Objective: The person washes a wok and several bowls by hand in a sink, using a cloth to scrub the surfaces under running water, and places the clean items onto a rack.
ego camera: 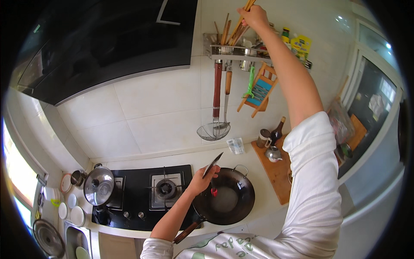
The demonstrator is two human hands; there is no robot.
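My right hand [256, 17] is raised to the wall rack, its fingers closed around long wooden chopsticks [241, 24]. Their lower ends reach toward a metal utensil cup [225, 49], where other sticks stand. Lower down, my left hand [202, 179] grips a thin, flat, dark-edged utensil [212, 165], tilted and seen nearly edge-on. Beneath that hand is a dark wok [237, 202] with a wooden handle [187, 232] and a metal loop. A small red part [214, 192] shows over the wok; whether it belongs to the utensil I cannot tell.
A wire skimmer [213, 131] and ladle hang below the metal rack [239, 53]. At left are a black gas cooktop [139, 194], a lidded pot [98, 186] and a sink [77, 236]. A wooden board [275, 178] holds bottles and jars. A black range hood [113, 42] juts out above.
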